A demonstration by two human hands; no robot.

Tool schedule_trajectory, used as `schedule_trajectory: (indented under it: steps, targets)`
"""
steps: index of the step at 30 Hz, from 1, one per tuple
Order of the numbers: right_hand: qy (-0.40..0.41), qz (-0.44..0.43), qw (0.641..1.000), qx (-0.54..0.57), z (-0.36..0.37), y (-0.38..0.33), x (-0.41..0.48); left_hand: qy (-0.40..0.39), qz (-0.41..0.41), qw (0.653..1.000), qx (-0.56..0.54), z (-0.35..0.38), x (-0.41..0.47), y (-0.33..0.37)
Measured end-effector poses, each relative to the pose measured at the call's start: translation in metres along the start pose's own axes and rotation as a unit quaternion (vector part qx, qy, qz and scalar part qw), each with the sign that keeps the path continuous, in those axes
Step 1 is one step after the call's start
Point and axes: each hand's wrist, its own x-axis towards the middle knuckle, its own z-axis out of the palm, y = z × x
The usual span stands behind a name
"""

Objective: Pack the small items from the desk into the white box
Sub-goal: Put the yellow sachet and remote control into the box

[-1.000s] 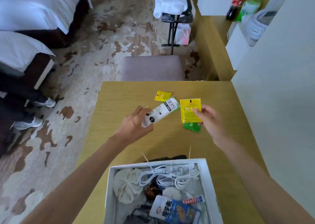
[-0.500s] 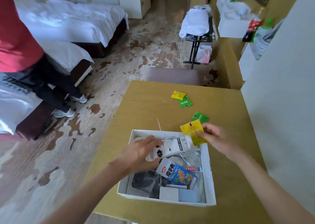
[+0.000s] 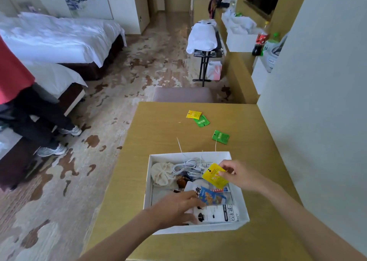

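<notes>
Both hands work over the white box (image 3: 239,224) on the desk (image 3: 158,133): left hand (image 3: 178,208) laying a white tube (image 3: 217,214) at its near wall, right hand (image 3: 241,174) pinching a yellow packet (image 3: 214,175) above it.

Cable, pouch and snack packs already fill the box; three sachets, one yellow (image 3: 193,114) and two green (image 3: 201,121) (image 3: 220,137), remain on the desk beyond its far wall.

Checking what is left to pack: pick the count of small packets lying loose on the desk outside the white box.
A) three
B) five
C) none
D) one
A: beyond the white box, the desk holds a small yellow packet touching a green packet, and a second green packet apart from them, nearer the box; the larger yellow packet is in the right hand over the box.
</notes>
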Motion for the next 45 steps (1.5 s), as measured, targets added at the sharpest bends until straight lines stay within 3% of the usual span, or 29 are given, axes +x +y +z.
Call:
schedule_trajectory:
  steps: [10, 15, 22, 29, 32, 35, 38, 40, 45]
  targets:
    - [-0.107, 0.003, 0.969, -0.223, 0.025, -0.004, 0.004, -0.053, -0.056, 0.989, -0.123, -0.008, -0.008, -0.03]
    - [-0.133, 0.005, 0.95, -0.282, 0.035, 0.002, 0.008, -0.06, -0.035, 0.992, -0.106, -0.002, -0.005, -0.032]
    - [-0.174, -0.056, 0.904, -0.387, 0.053, 0.009, 0.005, 0.009, -0.085, 0.98, -0.178, -0.011, 0.006, -0.036]
    - [-0.211, -0.075, 0.879, -0.421, 0.046, 0.003, 0.013, 0.056, -0.111, 0.985, -0.117, -0.031, 0.021, -0.045]
    - [-0.249, -0.067, 0.86, -0.44, 0.042, -0.004, 0.019, 0.041, -0.118, 0.988, -0.094, -0.035, 0.028, -0.045]
    - [-0.208, -0.077, 0.867, -0.446, 0.024, -0.011, 0.022, 0.029, -0.133, 0.989, -0.064, -0.039, 0.035, -0.046]
    - [-0.104, -0.063, 0.945, -0.303, -0.001, -0.009, 0.027, 0.061, -0.172, 0.982, -0.053, -0.049, 0.042, -0.051]
    - [-0.022, -0.056, 0.978, -0.201, -0.02, -0.005, 0.034, 0.095, -0.198, 0.974, -0.061, -0.059, 0.048, -0.058]
    - [0.139, -0.032, 0.99, -0.024, -0.05, 0.016, 0.079, 0.195, -0.243, 0.947, -0.079, -0.092, 0.076, -0.079]
